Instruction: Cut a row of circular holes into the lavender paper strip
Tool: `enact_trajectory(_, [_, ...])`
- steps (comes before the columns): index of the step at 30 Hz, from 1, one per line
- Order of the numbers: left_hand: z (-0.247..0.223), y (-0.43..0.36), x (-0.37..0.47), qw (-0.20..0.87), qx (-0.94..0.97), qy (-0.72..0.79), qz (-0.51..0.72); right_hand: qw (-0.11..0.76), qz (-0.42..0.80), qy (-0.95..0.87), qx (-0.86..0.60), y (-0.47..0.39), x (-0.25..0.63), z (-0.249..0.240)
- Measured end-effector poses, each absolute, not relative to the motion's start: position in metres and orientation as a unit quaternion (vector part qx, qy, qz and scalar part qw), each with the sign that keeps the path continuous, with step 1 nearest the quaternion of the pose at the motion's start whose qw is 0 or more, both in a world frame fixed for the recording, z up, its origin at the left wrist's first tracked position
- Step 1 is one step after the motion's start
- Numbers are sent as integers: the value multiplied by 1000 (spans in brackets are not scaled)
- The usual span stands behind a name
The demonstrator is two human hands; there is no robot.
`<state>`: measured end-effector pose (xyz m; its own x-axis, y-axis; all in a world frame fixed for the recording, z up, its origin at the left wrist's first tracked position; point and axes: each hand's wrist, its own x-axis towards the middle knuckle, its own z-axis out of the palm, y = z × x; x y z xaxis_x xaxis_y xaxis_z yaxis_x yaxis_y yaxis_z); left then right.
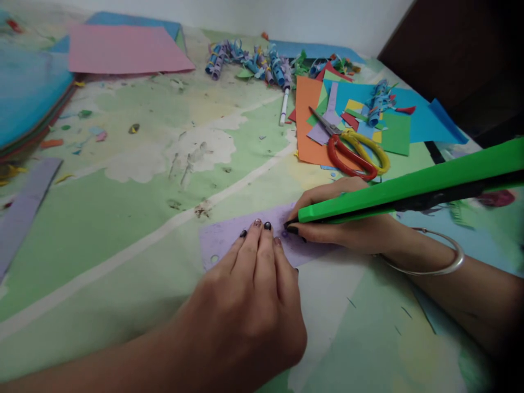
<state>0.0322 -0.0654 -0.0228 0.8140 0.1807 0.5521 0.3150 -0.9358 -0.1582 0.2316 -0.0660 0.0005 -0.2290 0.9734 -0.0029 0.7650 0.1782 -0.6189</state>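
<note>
A strip of purple paper (223, 237) lies flat on the table with a small round hole near its left end. My left hand (254, 295) presses on it from the near side, fingers stretched out and close together, holding nothing. Pinched like a pen in my right hand (339, 224) is a long bright green tool (409, 188) with a black part along its underside. Its lower end points down at the purple paper, just right of my left fingertips. My right fingers hide the very tip, so its exact kind is unclear.
Scissors (354, 155) with red and yellow handles lie beyond my right hand on coloured paper sheets (309, 120). Fringed paper rolls (254, 63) and a white marker (284, 106) sit farther back. Pink paper (126, 49), blue sheets (33, 93) and another purple strip (27, 213) are at left.
</note>
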Motion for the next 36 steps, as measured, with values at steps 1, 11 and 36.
enact_trajectory(1, [-23,-66,32,122,-945,-130,-275,202,258,-742,-585,-66,232,0])
enact_trajectory(11, [-22,-66,33,122,-946,-125,-272,210,242,-745,-586,-67,230,-1])
enact_trajectory(36, [-22,-72,33,80,-950,-196,-229,162,243,-768,-570,-69,231,8])
